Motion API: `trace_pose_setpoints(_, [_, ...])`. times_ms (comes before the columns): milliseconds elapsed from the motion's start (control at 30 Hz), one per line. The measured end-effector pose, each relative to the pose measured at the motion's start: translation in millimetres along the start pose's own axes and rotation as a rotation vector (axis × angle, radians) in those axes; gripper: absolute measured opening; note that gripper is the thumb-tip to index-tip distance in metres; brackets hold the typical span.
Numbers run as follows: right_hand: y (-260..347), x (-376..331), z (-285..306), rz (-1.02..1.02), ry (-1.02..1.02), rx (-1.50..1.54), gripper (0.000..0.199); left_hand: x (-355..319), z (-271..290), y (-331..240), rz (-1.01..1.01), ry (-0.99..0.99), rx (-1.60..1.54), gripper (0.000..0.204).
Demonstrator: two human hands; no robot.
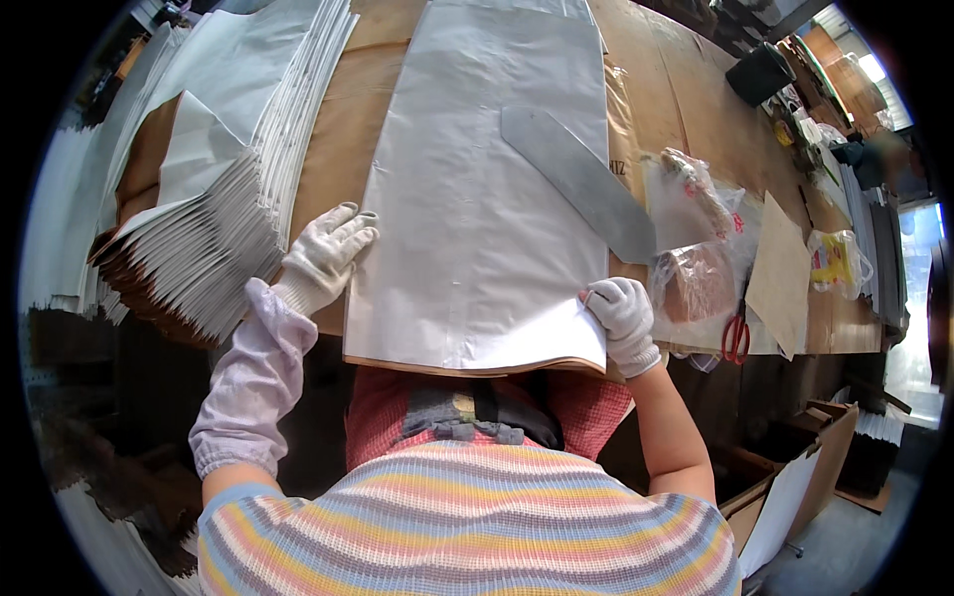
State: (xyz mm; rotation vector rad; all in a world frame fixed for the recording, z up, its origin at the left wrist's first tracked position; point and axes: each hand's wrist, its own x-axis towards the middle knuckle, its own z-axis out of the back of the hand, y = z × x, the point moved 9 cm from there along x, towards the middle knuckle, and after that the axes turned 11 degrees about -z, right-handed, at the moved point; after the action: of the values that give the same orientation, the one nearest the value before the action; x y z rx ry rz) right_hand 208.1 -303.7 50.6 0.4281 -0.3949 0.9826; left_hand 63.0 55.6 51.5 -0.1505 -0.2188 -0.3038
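A long white paper bag (467, 228) lies in front of me, with brown layers showing along its near edge. My left hand (333, 253), in a white knit glove, rests on the bag's left edge with the fingers stretched out. At the near right corner my right hand (622, 318), also gloved, has its fingers curled round the bag's edge. A flat grey metal plate (576, 184) with angled ends lies slantwise across the bag's right side, touched by neither hand.
To the left stands a thick pile of folded white and brown paper bags (214, 243). On the right are red-handled scissors (735, 338), clear plastic wrapping (696, 278), a beige sheet (778, 278) and a yellow packet (838, 260). A black container (760, 74) stands farther back. Cardboard boxes (805, 467) sit below the table.
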Motion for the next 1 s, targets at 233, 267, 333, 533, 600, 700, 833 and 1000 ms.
trace_pose_setpoints(233, [-26.3, 4.7, -16.8, -0.102, 0.165, 0.159, 0.008, -13.6, 1.6, -7.2, 0.326, -0.028, -0.759, 0.025])
trace_pose_setpoints(267, [-32.0, 5.8, -18.6, -0.151, 0.244, 0.19, 0.011, -8.3, 10.1, -20.4, 0.085, 0.058, -0.43, 0.02])
trace_pose_setpoints(333, [-40.9, 16.4, -12.8, -0.331, 0.332, 0.461, 0.013, -6.2, 14.9, -21.9, -0.036, -0.009, -0.366, 0.013])
trace_pose_setpoints(533, [-79.8, 13.6, -49.5, -1.084, 0.669, 0.464, 0.029, -31.9, -40.3, 34.7, 0.961, 0.037, -0.455, 0.027])
trace_pose_setpoints(600, [-84.8, 7.5, -51.5, -1.136, 0.544, 0.504, 0.03, -28.4, -32.0, 20.0, 0.957, -0.043, -0.123, 0.029])
trace_pose_setpoints(700, [-75.5, 2.9, -44.7, -1.023, 0.295, 0.336, 0.023, -25.5, -28.7, 8.3, 0.897, -0.23, 0.092, 0.024])
trace_pose_setpoints(833, [-46.4, 16.3, -29.0, -0.769, 0.14, 0.001, 0.015, -18.6, -30.7, 13.8, 0.894, -0.189, 0.162, 0.027])
trace_pose_setpoints(1000, [-45.8, 27.7, -35.0, -0.707, 0.206, -0.1, 0.014, -20.9, -36.3, 30.2, 1.077, -0.028, 0.045, 0.036])
